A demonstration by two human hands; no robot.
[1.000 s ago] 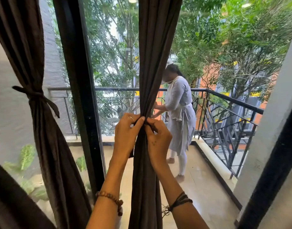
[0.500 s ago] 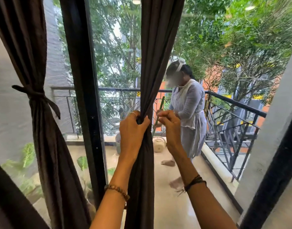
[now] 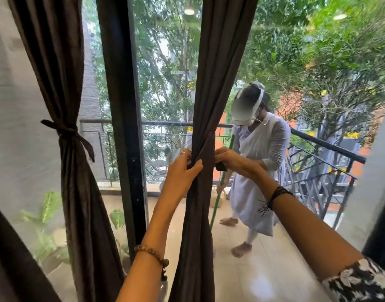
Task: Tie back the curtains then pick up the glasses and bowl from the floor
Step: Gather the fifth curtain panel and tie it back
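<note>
Since a second ago the right hand (image 3: 227, 158) has been drawn toward three o'clock, a dark tie end (image 3: 220, 166) pinched in it, while the middle curtain (image 3: 205, 127) is gripped bunched by the left hand (image 3: 182, 173); tying is judged underway, wrapping due next.

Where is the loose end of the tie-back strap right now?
In the head view, the dark strap end sits just right of the gathered middle curtain, pinched in the right hand, while the left hand grips the curtain's other side.
</note>
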